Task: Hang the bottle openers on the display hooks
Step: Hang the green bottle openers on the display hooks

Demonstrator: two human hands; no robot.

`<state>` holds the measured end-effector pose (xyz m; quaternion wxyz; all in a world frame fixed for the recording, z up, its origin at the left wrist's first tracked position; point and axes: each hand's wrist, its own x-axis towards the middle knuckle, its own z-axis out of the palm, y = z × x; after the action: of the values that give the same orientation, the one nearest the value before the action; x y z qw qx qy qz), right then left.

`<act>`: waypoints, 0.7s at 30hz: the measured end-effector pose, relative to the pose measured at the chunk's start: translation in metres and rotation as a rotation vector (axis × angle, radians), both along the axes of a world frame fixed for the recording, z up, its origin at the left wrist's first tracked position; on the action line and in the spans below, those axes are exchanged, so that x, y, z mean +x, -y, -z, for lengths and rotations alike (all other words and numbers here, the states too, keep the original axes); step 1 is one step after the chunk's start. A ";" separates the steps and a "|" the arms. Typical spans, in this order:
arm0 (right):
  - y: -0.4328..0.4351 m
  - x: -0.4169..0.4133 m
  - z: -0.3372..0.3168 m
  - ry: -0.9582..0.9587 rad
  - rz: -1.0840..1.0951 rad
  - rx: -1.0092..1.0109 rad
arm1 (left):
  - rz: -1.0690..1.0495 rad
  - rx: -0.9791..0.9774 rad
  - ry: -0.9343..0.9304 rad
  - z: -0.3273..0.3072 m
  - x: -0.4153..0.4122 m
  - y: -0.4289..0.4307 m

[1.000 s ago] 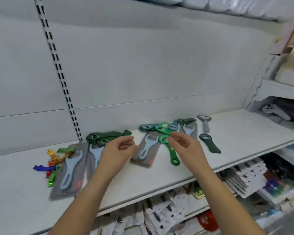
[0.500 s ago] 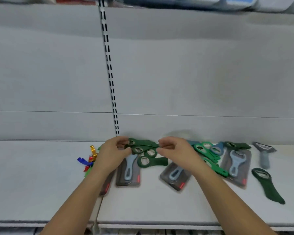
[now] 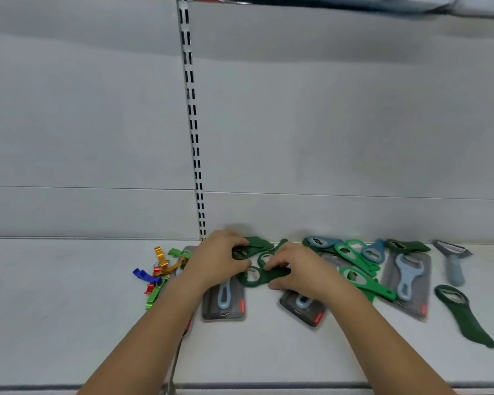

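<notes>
The left hand (image 3: pixel 214 259) covered the head of a carded blue opener (image 3: pixel 224 302) and the right hand (image 3: pixel 300 270) hid most of a second carded opener (image 3: pixel 304 306), while the dark green bottle openers (image 3: pixel 254 280) they pinched lay partly under the fingers. Both forearms (image 3: pixel 143 346) ran off the bottom edge, and the goods (image 3: pixel 468 5) overhead, clipped by the top edge, were too blurred to name.

Faces a pale grey back panel (image 3: pixel 340 124) crossed by horizontal seams and split by a slotted white upright (image 3: pixel 194 138). Looks down on a white shelf (image 3: pixel 54 309), under an upper shelf (image 3: pixel 311 4). Lit softly, evenly.
</notes>
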<state>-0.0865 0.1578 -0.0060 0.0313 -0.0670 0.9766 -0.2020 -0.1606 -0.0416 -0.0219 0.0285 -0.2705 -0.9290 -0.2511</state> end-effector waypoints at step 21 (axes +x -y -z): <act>-0.005 0.025 -0.009 -0.082 0.387 -1.123 | -0.026 0.433 0.102 -0.014 0.008 0.013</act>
<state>-0.0614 0.1627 0.0028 -0.0839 0.0984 0.7152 -0.6868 -0.1525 -0.0545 -0.0078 0.0422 -0.2330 -0.8571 -0.4575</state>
